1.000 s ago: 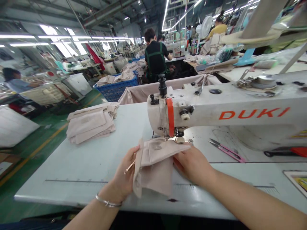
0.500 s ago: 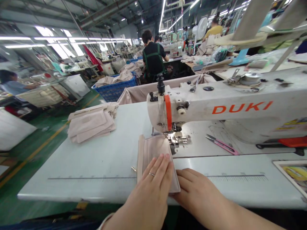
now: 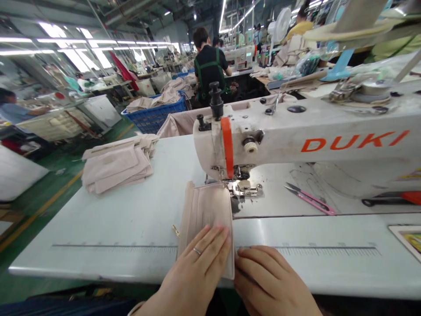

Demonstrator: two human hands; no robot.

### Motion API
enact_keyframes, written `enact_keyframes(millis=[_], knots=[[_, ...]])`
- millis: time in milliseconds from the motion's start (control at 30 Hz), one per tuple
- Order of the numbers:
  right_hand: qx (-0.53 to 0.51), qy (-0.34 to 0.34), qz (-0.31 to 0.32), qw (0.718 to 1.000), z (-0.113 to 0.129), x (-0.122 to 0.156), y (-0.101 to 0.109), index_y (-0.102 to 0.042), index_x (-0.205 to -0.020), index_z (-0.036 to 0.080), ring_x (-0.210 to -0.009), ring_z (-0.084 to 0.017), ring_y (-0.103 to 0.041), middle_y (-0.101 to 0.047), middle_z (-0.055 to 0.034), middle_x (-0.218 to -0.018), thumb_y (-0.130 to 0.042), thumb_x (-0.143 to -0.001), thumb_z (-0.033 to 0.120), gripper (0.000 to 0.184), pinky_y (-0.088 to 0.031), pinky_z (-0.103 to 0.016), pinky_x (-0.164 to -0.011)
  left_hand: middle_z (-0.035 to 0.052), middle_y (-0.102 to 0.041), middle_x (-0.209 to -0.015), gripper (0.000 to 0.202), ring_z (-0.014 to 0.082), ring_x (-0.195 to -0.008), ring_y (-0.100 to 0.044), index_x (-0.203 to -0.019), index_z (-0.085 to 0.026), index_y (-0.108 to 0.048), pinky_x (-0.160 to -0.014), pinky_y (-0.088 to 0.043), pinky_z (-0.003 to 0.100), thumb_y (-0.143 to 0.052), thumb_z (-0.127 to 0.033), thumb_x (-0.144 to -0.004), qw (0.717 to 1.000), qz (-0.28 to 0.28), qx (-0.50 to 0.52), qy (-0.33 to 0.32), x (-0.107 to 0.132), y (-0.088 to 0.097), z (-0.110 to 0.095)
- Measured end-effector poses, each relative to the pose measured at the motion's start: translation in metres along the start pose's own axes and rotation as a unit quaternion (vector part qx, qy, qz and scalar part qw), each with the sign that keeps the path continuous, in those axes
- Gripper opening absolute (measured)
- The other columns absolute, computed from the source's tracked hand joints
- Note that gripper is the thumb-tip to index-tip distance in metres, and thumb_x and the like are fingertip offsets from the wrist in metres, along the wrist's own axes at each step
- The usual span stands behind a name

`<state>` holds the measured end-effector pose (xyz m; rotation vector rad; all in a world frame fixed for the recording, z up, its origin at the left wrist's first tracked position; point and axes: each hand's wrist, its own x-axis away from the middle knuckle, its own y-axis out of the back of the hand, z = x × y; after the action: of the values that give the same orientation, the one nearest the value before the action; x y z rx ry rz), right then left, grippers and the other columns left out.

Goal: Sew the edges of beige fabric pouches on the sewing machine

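A beige fabric pouch piece lies under the presser foot of the white sewing machine, its right side lined up beneath the needle area. A gold zipper pull sticks out at its left side. My left hand, with a ring on one finger, rests flat on the near half of the piece, fingers stretched forward. My right hand is closed at the near right edge of the piece, fingers curled together against it; its thumb is hidden.
A stack of beige fabric pieces lies on the table's left. Pink thread snips rest under the machine arm. A ruler scale runs along the front edge. Beyond stand a blue basket of fabric and a seated person.
The piece has turned slightly, its right edge now straighter towards me. My right hand has come a little nearer and lower. The view has shifted a little.
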<state>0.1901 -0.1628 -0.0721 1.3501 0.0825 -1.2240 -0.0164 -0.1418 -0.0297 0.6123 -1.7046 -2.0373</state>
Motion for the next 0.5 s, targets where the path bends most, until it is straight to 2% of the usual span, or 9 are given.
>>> enact_keyframes(millis=[100, 233, 300, 367, 433, 500], knots=[[0.023, 0.002, -0.003, 1.0, -0.001, -0.003, -0.001, -0.066, -0.085, 0.022, -0.091, -0.017, -0.063, -0.071, 0.0002, -0.089, -0.053, -0.087, 0.009, 0.018, -0.048, -0.033, -0.087, 0.0154, -0.036, -0.15, 0.06, 0.0293, -0.141, -0.03, -0.142, -0.004, -0.039, -0.111, -0.039, 0.041, -0.039, -0.011, -0.082, 1.0, -0.01, 0.009, -0.003, -0.001, -0.003, 0.001], [0.027, 0.003, 0.013, 1.0, -0.003, -0.011, 0.001, -0.065, -0.083, 0.02, -0.083, -0.017, -0.063, -0.07, 0.0001, -0.086, -0.054, -0.086, 0.006, 0.018, -0.048, -0.031, -0.079, 0.0139, -0.032, -0.153, 0.065, 0.0284, -0.142, -0.028, -0.145, -0.006, -0.034, -0.113, -0.036, 0.042, -0.041, -0.009, -0.08, 0.999, 0.008, 0.052, 0.014, -0.004, -0.006, 0.006], [0.017, -0.001, 0.023, 1.0, -0.005, -0.014, 0.002, -0.066, -0.087, 0.019, -0.08, -0.017, -0.062, -0.07, -0.0016, -0.086, -0.051, -0.088, 0.008, 0.019, -0.049, -0.03, -0.074, 0.0122, -0.029, -0.154, 0.068, 0.0275, -0.142, -0.026, -0.148, -0.008, -0.029, -0.115, -0.033, 0.044, -0.041, -0.007, -0.081, 0.994, 0.012, 0.102, 0.024, -0.005, -0.006, 0.01], [0.002, -0.007, 0.035, 0.999, -0.007, -0.015, 0.004, -0.067, -0.095, 0.018, -0.081, -0.017, -0.062, -0.071, -0.0032, -0.09, -0.048, -0.09, 0.01, 0.022, -0.05, -0.031, -0.073, 0.0084, -0.034, -0.153, 0.063, 0.0248, -0.141, -0.03, -0.148, -0.014, -0.032, -0.116, -0.031, 0.043, -0.04, -0.007, -0.086, 0.98, -0.006, 0.189, 0.057, -0.006, -0.003, 0.014], [-0.008, -0.008, 0.045, 0.999, -0.008, -0.015, 0.006, -0.067, -0.103, 0.017, -0.083, -0.018, -0.062, -0.072, -0.0042, -0.096, -0.048, -0.091, 0.01, 0.023, -0.051, -0.032, -0.074, 0.0035, -0.046, -0.146, 0.05, 0.0216, -0.134, -0.042, -0.141, -0.023, -0.043, -0.113, -0.036, 0.039, -0.039, -0.011, -0.093, 0.938, -0.045, 0.307, 0.156, -0.006, 0.002, 0.018], [-0.012, -0.006, 0.054, 0.998, -0.008, -0.015, 0.008, -0.067, -0.106, 0.016, -0.084, -0.018, -0.062, -0.072, -0.0047, -0.099, -0.051, -0.09, 0.01, 0.023, -0.051, -0.032, -0.073, 0.0011, -0.057, -0.135, 0.039, 0.0207, -0.121, -0.054, -0.134, -0.028, -0.052, -0.104, -0.046, 0.036, -0.039, -0.02, -0.099, 0.858, -0.088, 0.409, 0.297, -0.006, 0.009, 0.022]])
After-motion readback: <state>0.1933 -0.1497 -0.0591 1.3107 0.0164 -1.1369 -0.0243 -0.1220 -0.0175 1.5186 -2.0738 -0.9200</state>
